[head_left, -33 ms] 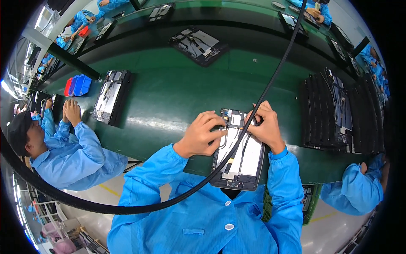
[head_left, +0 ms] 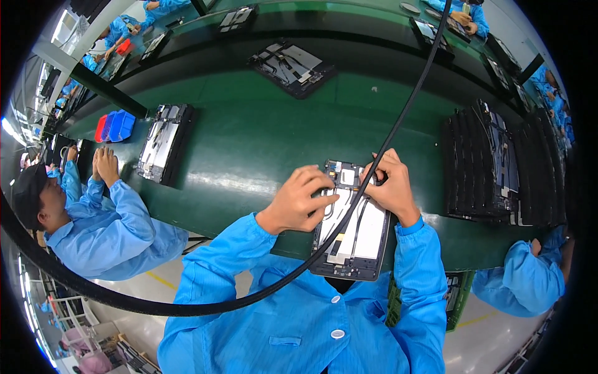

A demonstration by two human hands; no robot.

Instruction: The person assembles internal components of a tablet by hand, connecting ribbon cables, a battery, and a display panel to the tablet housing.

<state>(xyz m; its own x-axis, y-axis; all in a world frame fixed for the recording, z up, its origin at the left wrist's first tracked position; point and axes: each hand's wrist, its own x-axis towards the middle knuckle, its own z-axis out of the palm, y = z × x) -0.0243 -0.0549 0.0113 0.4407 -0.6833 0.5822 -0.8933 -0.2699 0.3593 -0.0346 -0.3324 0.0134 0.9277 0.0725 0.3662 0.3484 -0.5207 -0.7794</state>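
Note:
An opened tablet [head_left: 374, 234] lies at the table's near edge, in front of my body, its white battery, ribbon cables and circuit board showing. My left hand [head_left: 301, 198] hovers at its upper left, fingers bent and apart, the thumb over the left side of the board; nothing shows in its grip. At the upper right corner, my right hand [head_left: 393, 187] has its fingers curled and closed on the tablet's edge. A thick black cable [head_left: 391, 133] runs across the view in front of the tablet and hides part of the right fingertips.
Stacks of opened tablets stand at the right [head_left: 479, 165] and left [head_left: 163, 143]. Another opened tablet [head_left: 293, 67] lies farther back. Red and blue bins [head_left: 117, 126] sit at the far left. A co-worker [head_left: 103, 218] sits to the left; another's sleeve [head_left: 520, 280] shows at right.
The fingers of my left hand have shifted slightly, its thumb reaching a little farther over the tablet. My right hand and the tablet stay in place.

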